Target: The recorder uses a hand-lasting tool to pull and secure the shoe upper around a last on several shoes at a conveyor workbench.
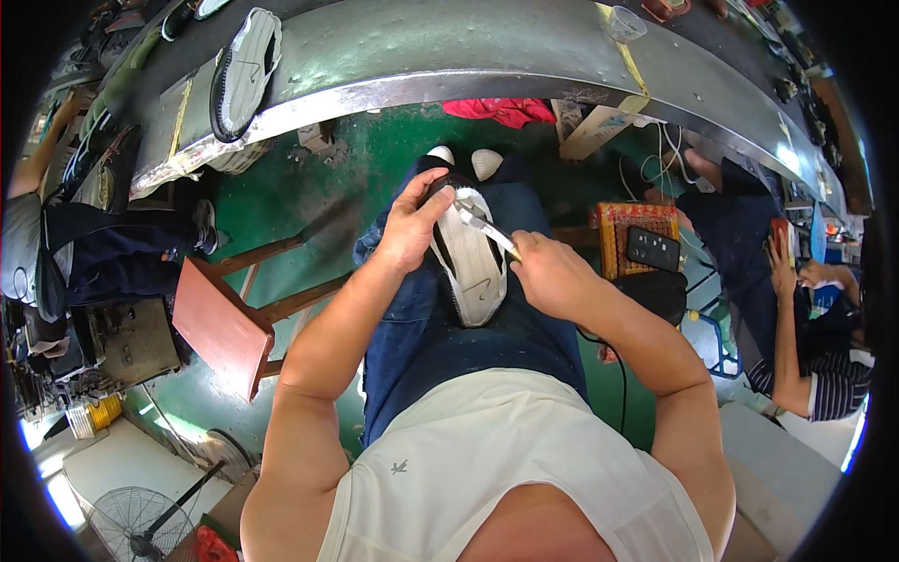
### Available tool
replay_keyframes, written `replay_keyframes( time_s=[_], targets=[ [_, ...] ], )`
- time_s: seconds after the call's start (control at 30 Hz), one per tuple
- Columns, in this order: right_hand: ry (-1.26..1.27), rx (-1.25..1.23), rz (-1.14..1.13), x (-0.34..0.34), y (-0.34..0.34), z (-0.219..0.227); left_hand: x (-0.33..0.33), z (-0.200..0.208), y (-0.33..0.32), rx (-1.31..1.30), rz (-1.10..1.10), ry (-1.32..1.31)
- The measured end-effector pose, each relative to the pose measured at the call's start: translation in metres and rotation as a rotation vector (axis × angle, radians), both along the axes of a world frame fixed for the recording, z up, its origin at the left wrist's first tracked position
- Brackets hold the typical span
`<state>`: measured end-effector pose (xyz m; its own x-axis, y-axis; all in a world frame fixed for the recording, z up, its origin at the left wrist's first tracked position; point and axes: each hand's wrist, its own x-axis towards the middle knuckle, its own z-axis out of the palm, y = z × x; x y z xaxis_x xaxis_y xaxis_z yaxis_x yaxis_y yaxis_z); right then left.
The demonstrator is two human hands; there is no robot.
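Observation:
A white and grey shoe [473, 267] with a black sole edge lies across my lap, one end pointing away from me. My left hand [417, 220] is closed around its far left edge, thumb on top and fingers at the dark rim. In my right hand [552, 272] is a silver metal hand tool [480, 223] with a slim shaft. Its head rests at the shoe's far end, close to my left thumb; its exact kind is unclear. A similar shoe [248, 75] lies on the metal bench [403, 51] ahead, at the left.
A pink stool [223, 328] stands left of my legs. To the right, a black phone-like device [653, 248] lies on a patterned orange seat [629, 225]. Co-workers sit on both sides. A fan [140, 529] is at lower left, and red cloth [501, 112] hangs under the bench.

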<state>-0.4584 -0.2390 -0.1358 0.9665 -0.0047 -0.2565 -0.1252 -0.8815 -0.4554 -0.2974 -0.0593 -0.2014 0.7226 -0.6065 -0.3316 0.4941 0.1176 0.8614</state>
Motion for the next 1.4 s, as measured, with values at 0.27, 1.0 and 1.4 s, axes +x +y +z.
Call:
replay_keyframes(
  time_s=[0.27, 1.0, 1.4],
  targets=[
    [-0.127, 0.443, -0.250, -0.017, -0.008, 0.011, -0.006, 0.000, -0.001, 0.069, -0.064, -0.353],
    [-0.576, 0.809, -0.177, -0.054, 0.014, 0.026, -0.103, 0.082, 0.034, 0.051, -0.224, -1.429],
    [-0.641, 0.697, -0.058, -0.055, 0.003, 0.009, -0.116, 0.020, 0.033, -0.049, -0.153, -1.168]
  ],
)
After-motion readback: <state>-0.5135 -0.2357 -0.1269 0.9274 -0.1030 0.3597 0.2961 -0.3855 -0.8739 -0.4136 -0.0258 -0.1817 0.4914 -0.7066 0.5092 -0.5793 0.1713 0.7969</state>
